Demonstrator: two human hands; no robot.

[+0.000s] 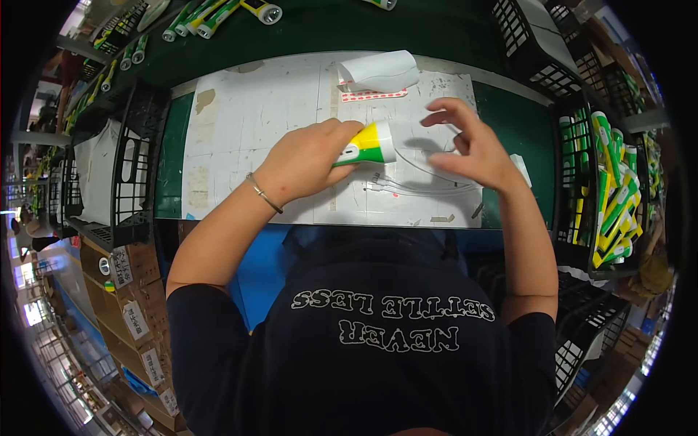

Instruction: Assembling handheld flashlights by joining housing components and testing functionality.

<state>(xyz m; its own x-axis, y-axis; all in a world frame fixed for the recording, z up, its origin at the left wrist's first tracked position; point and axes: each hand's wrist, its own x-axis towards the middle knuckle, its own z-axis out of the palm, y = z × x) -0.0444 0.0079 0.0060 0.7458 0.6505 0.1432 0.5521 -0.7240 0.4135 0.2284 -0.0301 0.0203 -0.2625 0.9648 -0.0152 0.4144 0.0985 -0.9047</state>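
My left hand [309, 160] grips a yellow, green and white tube-shaped item [371, 145], holding it sideways just above the white work mat [247, 123]. A thin bracelet circles that wrist. My right hand [472, 145] hovers to the right of the tube's end, fingers spread, pinching what looks like a thin clear film or sleeve [429, 171]; its edges are hard to make out. A thin white cable [407, 190] lies on the mat beneath both hands.
A folded white sheet [378, 71] and a red-and-white strip [374, 95] lie at the mat's far edge. Black crates stand at left [134, 167] and right; the right one [607, 189] holds several matching tubes. More tubes [203, 16] lie at the back. Cardboard boxes [134, 312] sit lower left.
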